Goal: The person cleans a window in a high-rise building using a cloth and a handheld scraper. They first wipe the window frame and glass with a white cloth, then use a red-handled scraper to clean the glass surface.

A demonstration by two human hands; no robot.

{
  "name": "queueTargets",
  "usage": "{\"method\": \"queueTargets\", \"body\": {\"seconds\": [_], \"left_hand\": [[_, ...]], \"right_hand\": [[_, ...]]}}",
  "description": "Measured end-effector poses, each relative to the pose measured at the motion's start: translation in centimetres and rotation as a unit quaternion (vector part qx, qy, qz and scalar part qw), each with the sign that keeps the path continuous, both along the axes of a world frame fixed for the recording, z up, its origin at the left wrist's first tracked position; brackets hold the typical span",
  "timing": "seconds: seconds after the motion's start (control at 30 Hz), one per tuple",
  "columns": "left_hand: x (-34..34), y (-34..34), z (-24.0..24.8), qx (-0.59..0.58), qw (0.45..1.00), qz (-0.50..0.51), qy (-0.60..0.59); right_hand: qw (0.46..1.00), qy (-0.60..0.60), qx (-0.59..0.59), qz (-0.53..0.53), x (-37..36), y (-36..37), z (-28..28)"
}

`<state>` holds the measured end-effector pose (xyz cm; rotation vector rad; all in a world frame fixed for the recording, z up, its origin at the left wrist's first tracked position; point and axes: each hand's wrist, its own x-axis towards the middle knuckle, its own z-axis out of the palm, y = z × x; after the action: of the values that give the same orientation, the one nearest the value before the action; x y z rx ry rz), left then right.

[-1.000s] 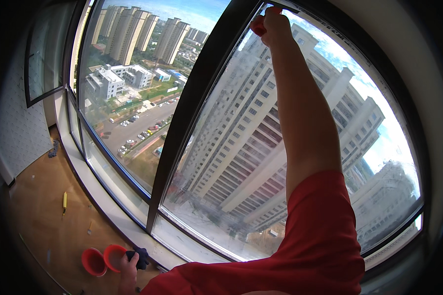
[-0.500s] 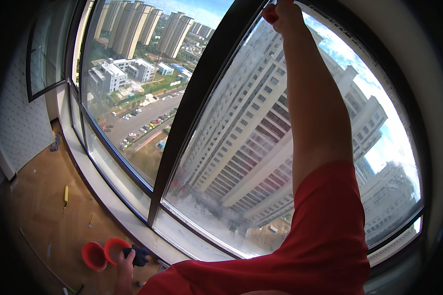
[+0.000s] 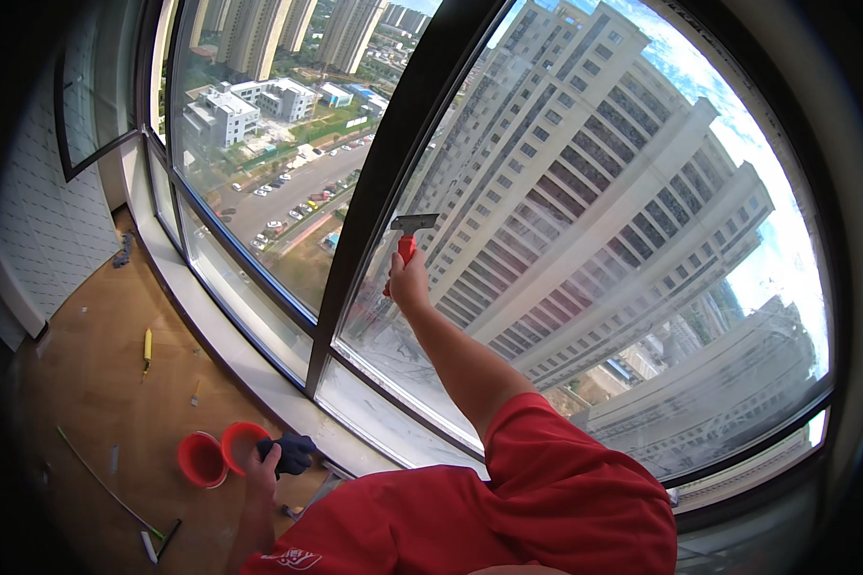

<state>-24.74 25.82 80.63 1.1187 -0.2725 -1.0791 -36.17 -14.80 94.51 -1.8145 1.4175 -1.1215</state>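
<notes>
My right hand (image 3: 410,280) is closed round the red handle of a scraper (image 3: 413,224) with a wide grey head. Its head lies at the left side of the large window pane (image 3: 566,316), close to the dark upright frame bar (image 3: 385,163); whether the blade presses on the glass I cannot tell. Hazy streaks show on the lower part of this pane. Down at the lower left, my left hand (image 3: 261,475) grips a bunched dark blue cloth (image 3: 295,453). From this view the cloth partly overlaps one of two red buckets (image 3: 242,441).
The second red bucket (image 3: 202,460) stands beside the first on the brown floor (image 3: 86,383). A yellow-handled tool (image 3: 148,350), a small brush-like tool (image 3: 196,393) and a long thin pole (image 3: 105,489) lie there too. A pale sill (image 3: 249,369) runs below the windows.
My right hand has come down from the top of the pane to its left middle, bringing the scraper fully into view. The left hand still holds the cloth. The whole view has shifted slightly.
</notes>
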Motion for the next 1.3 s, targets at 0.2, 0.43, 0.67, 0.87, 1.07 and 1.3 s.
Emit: {"method": "queueTargets", "body": {"seconds": [0.2, 0.43, 0.67, 0.87, 1.07, 1.3], "left_hand": [[1.1, 2.4, -2.1, 0.022, 1.0, -0.005, -0.02], [-0.3, 1.8, 0.3, 0.014, 0.999, -0.05, -0.008], [-0.7, 0.4, -0.3, 0.018, 0.996, -0.079, 0.029], [0.4, -1.2, -1.4, 0.065, 0.99, -0.12, -0.042], [-1.4, -3.6, 3.6, -0.016, 0.982, -0.185, -0.019], [-1.9, -3.6, 0.7, 0.033, 0.99, -0.14, -0.003]], "right_hand": [[0.93, -0.311, -0.093, 0.172, 3.0, -0.7, 24.6], [0.868, -0.405, -0.169, 0.233, 0.4, -0.5, 29.8], [0.984, -0.149, 0.094, 0.017, -14.3, 7.5, -7.2], [0.918, -0.376, -0.032, 0.125, -11.5, 6.5, 10.3], [0.923, -0.357, -0.085, 0.116, -12.5, 5.9, 14.1], [0.99, -0.099, 0.101, -0.002, -19.0, 10.3, -4.9]]}}
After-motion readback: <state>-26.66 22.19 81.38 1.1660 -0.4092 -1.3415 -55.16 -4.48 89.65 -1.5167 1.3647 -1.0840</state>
